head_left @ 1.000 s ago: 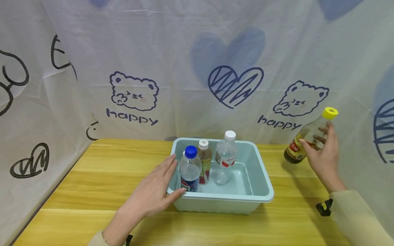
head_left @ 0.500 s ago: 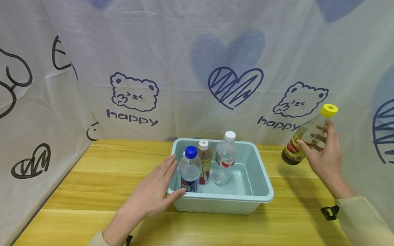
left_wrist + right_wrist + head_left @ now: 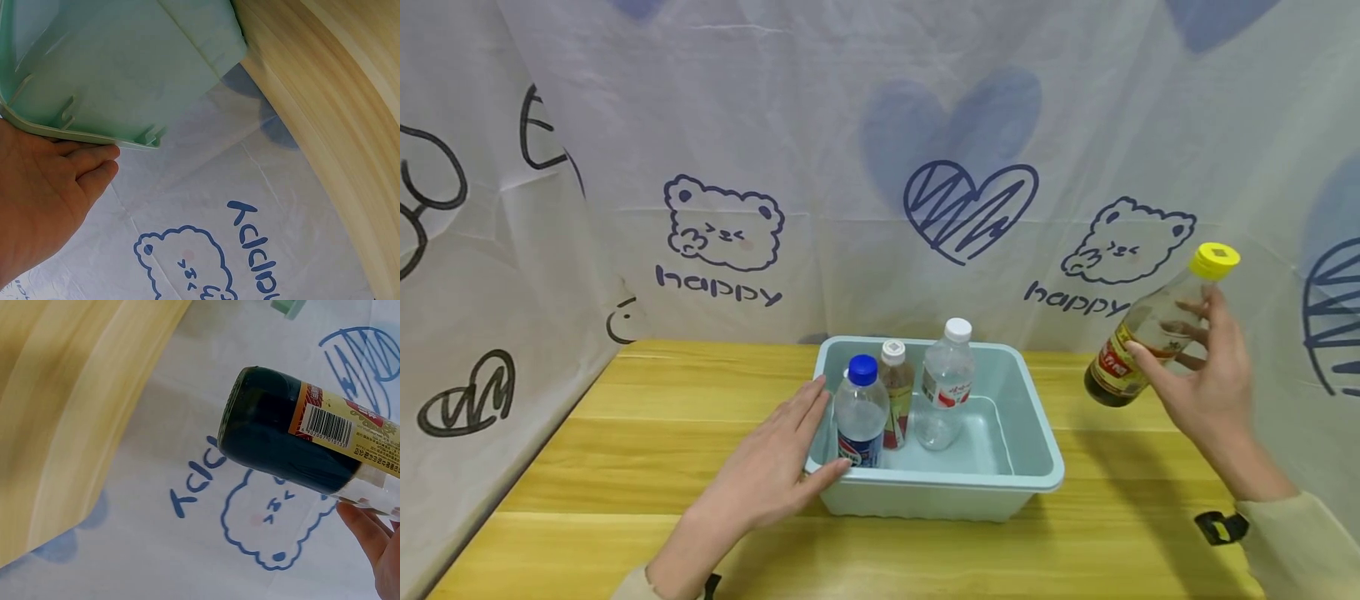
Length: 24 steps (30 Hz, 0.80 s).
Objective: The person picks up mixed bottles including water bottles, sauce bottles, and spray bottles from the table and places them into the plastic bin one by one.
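My right hand grips a sauce bottle with a yellow cap, a yellow-red label and dark liquid inside. It is held tilted above the table, right of a pale green plastic basin, cap leaning right. In the right wrist view the bottle's dark base faces left and part of the hand is cut off. My left hand rests at the basin's near left corner, fingers straight along the left rim, thumb on the front rim. The left wrist view shows these fingers against the basin's outer side.
Inside the basin stand a blue-capped bottle, a brownish bottle with a white cap and a clear bottle with a white cap. The wooden table ends at a printed white cloth behind and beside it.
The right hand has shifted slightly right and towards me with the sauce bottle. The bottle's cap has swung a little up and right. My left hand and the basin have stayed put.
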### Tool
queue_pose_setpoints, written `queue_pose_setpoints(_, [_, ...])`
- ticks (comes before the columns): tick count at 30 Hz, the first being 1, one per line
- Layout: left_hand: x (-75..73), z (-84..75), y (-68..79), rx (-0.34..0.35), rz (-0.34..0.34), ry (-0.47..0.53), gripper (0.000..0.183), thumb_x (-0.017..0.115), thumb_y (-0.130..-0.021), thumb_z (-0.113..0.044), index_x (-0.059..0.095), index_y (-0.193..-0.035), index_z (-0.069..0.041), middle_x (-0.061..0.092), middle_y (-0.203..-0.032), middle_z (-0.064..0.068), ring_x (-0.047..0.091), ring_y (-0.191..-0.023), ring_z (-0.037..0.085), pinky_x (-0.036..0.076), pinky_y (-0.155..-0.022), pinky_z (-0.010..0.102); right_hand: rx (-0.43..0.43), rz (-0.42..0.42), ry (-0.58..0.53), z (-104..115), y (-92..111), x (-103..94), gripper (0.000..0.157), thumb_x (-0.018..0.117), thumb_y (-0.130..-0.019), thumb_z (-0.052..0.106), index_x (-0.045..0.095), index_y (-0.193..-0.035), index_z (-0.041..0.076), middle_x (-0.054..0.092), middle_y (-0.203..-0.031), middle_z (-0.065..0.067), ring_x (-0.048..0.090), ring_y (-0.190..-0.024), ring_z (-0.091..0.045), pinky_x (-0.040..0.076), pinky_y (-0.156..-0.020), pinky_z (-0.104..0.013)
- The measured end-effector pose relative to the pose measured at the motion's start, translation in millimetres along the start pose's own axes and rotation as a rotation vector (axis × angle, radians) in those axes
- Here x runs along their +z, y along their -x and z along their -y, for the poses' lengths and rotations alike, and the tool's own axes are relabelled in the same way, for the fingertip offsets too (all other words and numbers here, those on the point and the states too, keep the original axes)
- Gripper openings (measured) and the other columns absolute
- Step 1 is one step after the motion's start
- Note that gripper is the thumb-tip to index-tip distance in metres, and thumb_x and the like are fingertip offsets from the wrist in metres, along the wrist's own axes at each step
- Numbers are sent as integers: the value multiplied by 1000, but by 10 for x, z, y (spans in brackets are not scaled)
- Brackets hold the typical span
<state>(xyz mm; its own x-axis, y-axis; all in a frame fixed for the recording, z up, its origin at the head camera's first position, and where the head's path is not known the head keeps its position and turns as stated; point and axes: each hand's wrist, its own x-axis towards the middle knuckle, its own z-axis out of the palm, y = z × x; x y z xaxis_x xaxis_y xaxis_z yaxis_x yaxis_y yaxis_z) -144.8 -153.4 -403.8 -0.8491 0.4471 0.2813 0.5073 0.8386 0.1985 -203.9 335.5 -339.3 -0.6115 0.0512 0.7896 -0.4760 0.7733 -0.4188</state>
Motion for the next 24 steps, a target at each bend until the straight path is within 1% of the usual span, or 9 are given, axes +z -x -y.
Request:
queue_pose_setpoints(5, [-2, 6, -2, 3, 1, -1, 93, 45, -102, -68, 29, -162, 0, 18, -172, 15, 23, -157, 33, 30, -125, 50, -40, -7, -12, 107, -23, -66, 114, 88, -71, -14, 33, -163, 26, 54, -142, -17, 51, -108, 17, 43, -83, 4])
queue_pose_setpoints(9, [-4, 9, 0, 5, 2, -2, 92, 45, -102, -68, 29, -162, 0, 18, -172, 15, 23, -158, 33, 30, -125, 49, -46, -12, -12, 179, -38, -106, 115, 89, -68, -14, 35, -162, 25, 55, -142, -3, 52, -109, 15, 42, -83, 4])
queue_pose_setpoints(12, [-11, 7, 0, 4, 1, -1, 93, 45, -102, -68, 29, -162, 0, 18, -173, 15, 23, -158, 33, 30, -125, 49, -65, -19, -17, 228, -59, -128, 115, 90, -66, -14, 37, -161, 21, 53, -141, 6, 53, -109, 14, 43, -82, 4])
queue_pose_setpoints(15, [-17, 3, -4, 1, 3, -1, 93, 46, -102, -67, 29, -162, 0, 18, -173, 15, 23, -157, 33, 30, -125, 49, -88, -23, -47, 295, -92, -150, 111, 89, -65, -15, 40, -159, 18, 53, -140, 13, 55, -108, 12, 46, -82, 2])
queue_pose_setpoints(18, [-19, 1, -9, 3, 5, -1, 92, 48, -102, -66, 29, -162, 1, 18, -173, 15, 23, -158, 33, 30, -125, 49, -101, -13, -71, 383, -122, -176, 107, 88, -67, -14, 43, -158, 18, 52, -139, 21, 57, -108, 12, 48, -81, 0])
queue_pose_setpoints(20, [-19, -1, -11, 2, 5, -3, 91, 49, -102, -65, 29, -162, 0, 18, -172, 15, 23, -158, 33, 31, -125, 49, -106, -2, -73, 444, -137, -193, 106, 87, -68, -14, 42, -158, 20, 53, -140, 20, 58, -108, 12, 49, -81, 0])
queue_pose_setpoints(24, [-16, -3, -11, 3, 4, -9, 92, 48, -102, -66, 29, -162, 0, 19, -172, 15, 24, -157, 33, 31, -125, 49, -109, 12, -63, 552, -143, -203, 107, 88, -69, -13, 41, -159, 21, 55, -142, 13, 57, -108, 14, 48, -82, 0])
